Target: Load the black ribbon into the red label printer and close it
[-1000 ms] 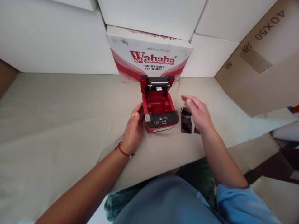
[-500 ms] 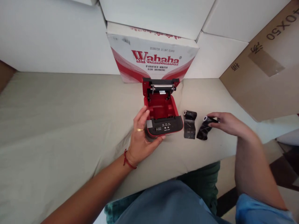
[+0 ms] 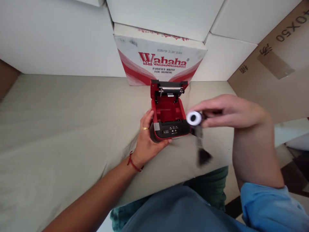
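Note:
A small red and black label printer stands on the cloth with its lid raised and its red inner bay bare. My left hand grips its near left corner, fingers along the side and thumb across the front. Beside the printer's right edge, my right hand pinches a black label roll above the cloth. The roll's white ring-shaped end faces me, and a loose black strip dangles below, blurred by motion. A second black roll's earlier spot lies largely behind the held roll and my hand.
Behind the printer stands a white and red Wahaha water carton, with white boxes around it. A brown cardboard box leans in at the right. Pale green cloth covers the surface, whose near edge runs just before my body.
My right hand has lifted the right-hand black label roll off the cloth and carried it left, toward the printer. My left hand keeps its grip on the printer.

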Tool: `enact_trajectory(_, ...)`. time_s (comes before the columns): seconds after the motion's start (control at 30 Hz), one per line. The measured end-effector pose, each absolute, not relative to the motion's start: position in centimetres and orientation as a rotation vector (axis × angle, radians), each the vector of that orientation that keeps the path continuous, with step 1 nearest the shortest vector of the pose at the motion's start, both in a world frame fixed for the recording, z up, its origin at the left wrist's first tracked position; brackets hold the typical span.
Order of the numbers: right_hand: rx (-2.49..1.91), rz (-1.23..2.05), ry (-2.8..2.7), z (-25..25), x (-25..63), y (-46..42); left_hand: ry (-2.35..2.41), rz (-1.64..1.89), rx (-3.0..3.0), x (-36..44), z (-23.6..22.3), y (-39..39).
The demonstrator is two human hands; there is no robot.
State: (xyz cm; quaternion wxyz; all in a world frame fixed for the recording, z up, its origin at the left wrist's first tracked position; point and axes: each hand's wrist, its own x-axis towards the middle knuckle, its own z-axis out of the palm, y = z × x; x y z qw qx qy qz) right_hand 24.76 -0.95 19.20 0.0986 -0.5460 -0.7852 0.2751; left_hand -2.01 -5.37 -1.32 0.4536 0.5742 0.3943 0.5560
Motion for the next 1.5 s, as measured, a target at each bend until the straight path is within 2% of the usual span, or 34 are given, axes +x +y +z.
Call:
enact_trajectory(0.1,-1.441,1.028,-2.543,18.4,21.4,1.3,1.027,1.417,1.633,-2.1,-1.1,-5.7)
enact_trajectory(0.37,-1.568,0.625,-2.745,14.5,16.5,3.0,0.892,1.413,2.127,-1.7,-0.9,-7.8)
enact_trajectory(0.53,-1.747,0.392,-2.83,14.1,15.6,2.9,1.037,1.548,2.395,-1.2,-0.2,-7.9)
enact_trajectory(0.77,-1.755,0.292,-2.813,13.1,15.4,2.8,1.147,1.512,2.652,-0.7,1.6,-7.9)
enact_trajectory(0.9,-1.59,0.387,-2.635,12.8,16.9,2.3,1.187,1.476,2.7,-0.6,2.1,-8.1)
enact_trajectory(1.0,-1.485,0.441,-2.3,12.8,18.5,1.7,1.18,1.502,2.703,-0.6,2.2,-8.2)
enact_trajectory(1.23,-1.291,0.271,-1.511,10.2,21.4,4.4,1.157,1.567,2.69,-0.8,2.1,-8.1)
enact_trajectory(1.33,-1.292,0.415,-1.416,8.7,22.3,6.9,1.164,1.548,2.698,-0.9,2.2,-8.1)
enact_trajectory(1.5,-1.221,0.855,-1.437,8.0,21.4,6.8,1.219,1.517,2.711,-0.6,2.2,-8.3)
